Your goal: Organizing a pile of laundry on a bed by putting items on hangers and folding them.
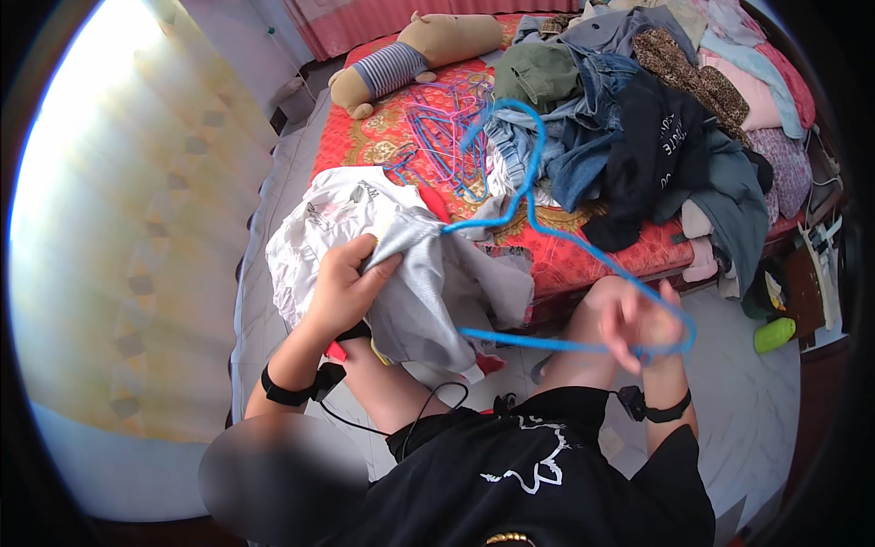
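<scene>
My left hand pinches a grey garment between thumb and fingers. A blue clothes hanger reaches out of that garment, its left end hidden in the cloth and its hook pointing up toward the bed. At the hanger's other end is my right hand, slightly blurred. Its fingers curl loosely around the lower bar, while the upper bar crosses in front of the palm. White printed clothing lies behind my left hand, at the bed's near left corner.
On the red patterned bed lie several pink, purple and blue hangers. A heap of clothes covers its right side, near a stuffed toy. A curtain hangs at left. A green bottle is at lower right.
</scene>
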`<state>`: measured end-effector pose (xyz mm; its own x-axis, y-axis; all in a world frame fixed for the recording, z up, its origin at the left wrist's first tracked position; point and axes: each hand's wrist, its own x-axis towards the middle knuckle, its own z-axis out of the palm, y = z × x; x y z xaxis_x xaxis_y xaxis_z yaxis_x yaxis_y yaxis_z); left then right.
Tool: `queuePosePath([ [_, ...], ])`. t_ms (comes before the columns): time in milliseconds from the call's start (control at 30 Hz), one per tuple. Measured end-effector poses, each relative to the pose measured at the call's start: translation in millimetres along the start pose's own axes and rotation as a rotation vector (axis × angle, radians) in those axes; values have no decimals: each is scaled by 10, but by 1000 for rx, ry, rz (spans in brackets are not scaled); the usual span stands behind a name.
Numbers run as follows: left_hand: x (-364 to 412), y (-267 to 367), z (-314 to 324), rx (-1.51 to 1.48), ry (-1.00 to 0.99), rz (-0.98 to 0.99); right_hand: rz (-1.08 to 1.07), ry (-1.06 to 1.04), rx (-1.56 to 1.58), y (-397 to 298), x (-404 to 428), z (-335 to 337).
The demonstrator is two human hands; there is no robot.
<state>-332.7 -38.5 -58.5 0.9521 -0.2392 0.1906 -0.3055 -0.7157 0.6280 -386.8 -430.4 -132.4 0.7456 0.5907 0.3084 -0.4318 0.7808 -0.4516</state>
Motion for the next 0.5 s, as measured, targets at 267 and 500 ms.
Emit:
queuePosePath([
  [267, -247, 152, -176, -761, 134, -282, 483, 431, -778, 702, 381, -460],
  [500, -580, 254, -323, -833, 75, -170, 606, 310, -1048, 1165, 1029, -749],
])
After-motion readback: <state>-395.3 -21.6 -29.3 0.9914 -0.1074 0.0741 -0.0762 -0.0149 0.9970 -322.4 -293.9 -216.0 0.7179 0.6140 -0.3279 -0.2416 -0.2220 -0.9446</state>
